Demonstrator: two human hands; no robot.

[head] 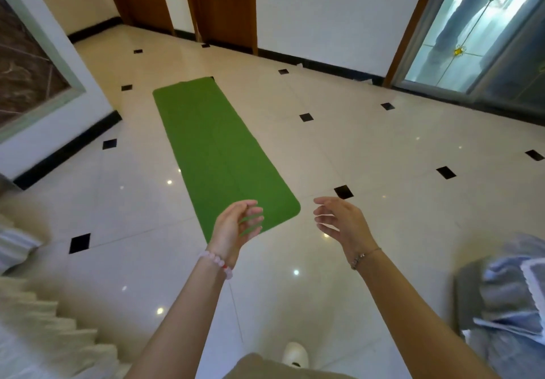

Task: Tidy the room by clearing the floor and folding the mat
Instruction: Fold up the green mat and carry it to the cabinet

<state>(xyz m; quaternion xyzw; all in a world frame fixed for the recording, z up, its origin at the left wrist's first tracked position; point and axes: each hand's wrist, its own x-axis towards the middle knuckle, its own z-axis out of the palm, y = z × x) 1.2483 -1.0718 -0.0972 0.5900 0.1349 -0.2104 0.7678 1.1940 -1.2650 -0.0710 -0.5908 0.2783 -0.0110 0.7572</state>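
A green mat (218, 148) lies flat and fully unrolled on the glossy cream tiled floor (368, 157), running away from me. My left hand (236, 228) hovers over the mat's near left corner, fingers loosely curled and holding nothing. My right hand (342, 222) hangs in the air just right of the mat's near end, fingers relaxed and empty. Neither hand touches the mat.
A white fringed fabric (44, 325) covers something at the lower left. Pale blue bundled cloth (510, 299) lies on the floor at the lower right. Wooden doors (227, 3) stand at the back, a glass door (472, 33) at the right. My white shoe (295, 353) shows below.
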